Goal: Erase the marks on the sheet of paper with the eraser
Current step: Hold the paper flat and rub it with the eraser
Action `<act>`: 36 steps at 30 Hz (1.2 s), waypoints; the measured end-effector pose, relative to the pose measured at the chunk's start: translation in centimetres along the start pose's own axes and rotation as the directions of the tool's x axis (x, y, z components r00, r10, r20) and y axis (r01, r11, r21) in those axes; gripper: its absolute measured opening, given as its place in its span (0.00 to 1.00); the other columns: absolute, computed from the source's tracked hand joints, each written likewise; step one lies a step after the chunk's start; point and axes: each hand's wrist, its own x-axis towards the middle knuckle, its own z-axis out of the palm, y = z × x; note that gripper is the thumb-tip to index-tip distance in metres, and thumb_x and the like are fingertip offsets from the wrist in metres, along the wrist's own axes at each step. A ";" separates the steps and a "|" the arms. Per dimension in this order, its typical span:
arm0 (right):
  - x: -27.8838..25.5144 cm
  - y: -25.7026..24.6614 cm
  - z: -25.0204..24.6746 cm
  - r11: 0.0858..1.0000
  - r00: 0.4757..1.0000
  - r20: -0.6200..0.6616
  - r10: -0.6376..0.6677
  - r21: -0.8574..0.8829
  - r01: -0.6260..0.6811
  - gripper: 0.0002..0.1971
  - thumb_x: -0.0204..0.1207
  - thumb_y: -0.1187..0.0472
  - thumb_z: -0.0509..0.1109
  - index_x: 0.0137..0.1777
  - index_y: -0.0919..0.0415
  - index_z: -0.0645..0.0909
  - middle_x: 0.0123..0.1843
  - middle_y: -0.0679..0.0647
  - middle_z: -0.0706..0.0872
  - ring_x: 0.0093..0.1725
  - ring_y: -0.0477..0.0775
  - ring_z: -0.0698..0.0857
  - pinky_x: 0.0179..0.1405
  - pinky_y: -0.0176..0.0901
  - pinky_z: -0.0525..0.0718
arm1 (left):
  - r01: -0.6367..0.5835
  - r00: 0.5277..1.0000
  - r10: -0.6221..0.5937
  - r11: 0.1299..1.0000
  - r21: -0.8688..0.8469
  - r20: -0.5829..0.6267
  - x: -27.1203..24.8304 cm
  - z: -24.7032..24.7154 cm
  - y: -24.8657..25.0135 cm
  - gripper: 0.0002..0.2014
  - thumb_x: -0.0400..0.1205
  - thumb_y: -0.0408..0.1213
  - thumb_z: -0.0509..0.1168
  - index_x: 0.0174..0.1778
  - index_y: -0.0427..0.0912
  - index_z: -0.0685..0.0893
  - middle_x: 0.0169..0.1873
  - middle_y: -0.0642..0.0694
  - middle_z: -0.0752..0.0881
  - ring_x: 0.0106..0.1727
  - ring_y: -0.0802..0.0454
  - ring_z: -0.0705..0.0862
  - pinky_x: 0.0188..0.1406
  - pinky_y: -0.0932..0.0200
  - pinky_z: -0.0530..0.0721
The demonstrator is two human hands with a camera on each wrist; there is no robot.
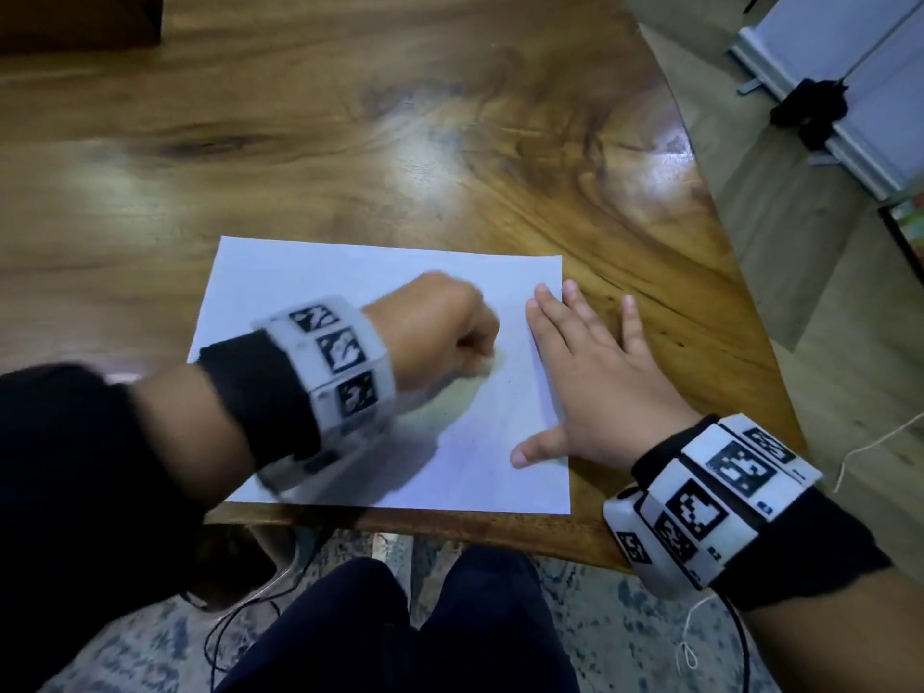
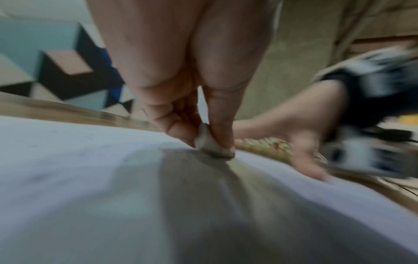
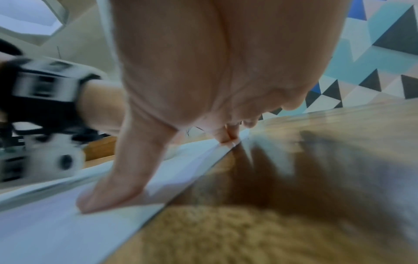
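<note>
Head view shows us mid-stroke in the erasing step: our left hand (image 1: 440,332) is curled into a fist over the right-centre of the white rectangular sheet of paper (image 1: 320,282), which lies flat near the front edge of the glossy brown wooden desk (image 1: 350,142). From the left wrist view we see what that fist holds: a small, worn white rubber eraser (image 2: 212,144), pinched between thumb and fingertips (image 2: 222,135) with its lower edge pressed on the paper. Our right hand (image 1: 595,377) lies flat with fingers spread and straight, holding nothing; it straddles the sheet's right edge, thumb and first fingers on the paper, the outer fingers on the bare wood, pinning the sheet in place.

Faint grey smudging shows just beside the eraser, but blur keeps us from telling how much marking is left, so we judge the task under way, not finished. The next move, as we read it, calls for short rubbing strokes over the remaining grey area, with firm downward pressure from the right hand so the thin sheet neither slides nor creases.
</note>
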 end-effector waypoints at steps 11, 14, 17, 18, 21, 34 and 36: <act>0.4 0.5 0.4 0.995 1.000 0.002 0.014 0.095 -0.015 0.72 0.50 0.24 0.72 0.82 0.52 0.29 0.81 0.41 0.25 0.78 0.50 0.21 0.73 0.71 0.25 | 0.100 0.995 -0.098 0.993 0.061 -0.032 3.6 -0.4 2.8 0.07 0.73 0.37 0.70 0.41 0.38 0.84 0.35 0.45 0.81 0.40 0.47 0.77 0.38 0.60 0.72; 0.5 0.6 0.4 0.996 1.000 0.002 0.014 0.091 -0.014 0.71 0.50 0.24 0.72 0.82 0.51 0.29 0.81 0.41 0.25 0.78 0.50 0.22 0.73 0.72 0.26 | 0.080 0.996 -0.078 0.994 0.071 -0.031 2.5 0.6 3.0 0.05 0.75 0.36 0.67 0.40 0.38 0.83 0.34 0.45 0.78 0.39 0.46 0.75 0.39 0.60 0.69; 0.4 0.7 0.4 0.996 1.000 0.002 0.013 0.088 -0.013 0.72 0.50 0.23 0.71 0.81 0.52 0.28 0.82 0.42 0.26 0.78 0.51 0.22 0.73 0.72 0.26 | -0.054 0.987 0.042 0.996 0.070 0.157 -0.2 1.2 2.4 0.03 0.73 0.37 0.68 0.37 0.42 0.83 0.33 0.48 0.82 0.37 0.49 0.77 0.37 0.62 0.70; 0.4 0.7 0.4 0.996 1.000 0.002 0.012 0.089 -0.013 0.71 0.51 0.23 0.71 0.81 0.52 0.27 0.82 0.42 0.26 0.78 0.51 0.22 0.73 0.72 0.26 | -0.065 0.977 0.052 0.997 0.052 0.208 -0.6 1.3 2.3 0.04 0.73 0.39 0.69 0.37 0.43 0.84 0.34 0.48 0.83 0.37 0.50 0.79 0.38 0.61 0.72; 0.4 0.5 0.4 0.996 1.000 -0.001 0.012 0.092 -0.012 0.71 0.50 0.24 0.72 0.82 0.53 0.29 0.82 0.42 0.26 0.78 0.51 0.22 0.73 0.72 0.26 | -0.033 0.994 0.025 0.997 0.073 0.105 1.0 0.8 2.2 0.03 0.73 0.38 0.68 0.38 0.42 0.83 0.33 0.48 0.79 0.38 0.49 0.77 0.39 0.61 0.70; 0.3 1.2 0.1 0.994 1.000 0.013 -0.005 0.112 0.003 0.71 0.52 0.28 0.75 0.81 0.49 0.27 0.81 0.40 0.25 0.78 0.51 0.22 0.72 0.68 0.23 | -0.147 0.947 0.096 0.978 0.151 0.305 -1.2 1.8 2.5 0.01 0.74 0.35 0.66 0.37 0.44 0.80 0.38 0.46 0.82 0.39 0.48 0.77 0.39 0.58 0.72; 0.1 1.6 0.0 0.993 1.000 0.005 0.017 0.116 -0.017 0.71 0.52 0.29 0.76 0.81 0.48 0.27 0.82 0.40 0.26 0.78 0.50 0.22 0.73 0.66 0.24 | -0.142 0.955 0.093 0.978 0.156 0.283 -1.3 1.8 2.4 0.04 0.75 0.37 0.66 0.36 0.45 0.78 0.37 0.46 0.81 0.38 0.49 0.75 0.38 0.58 0.71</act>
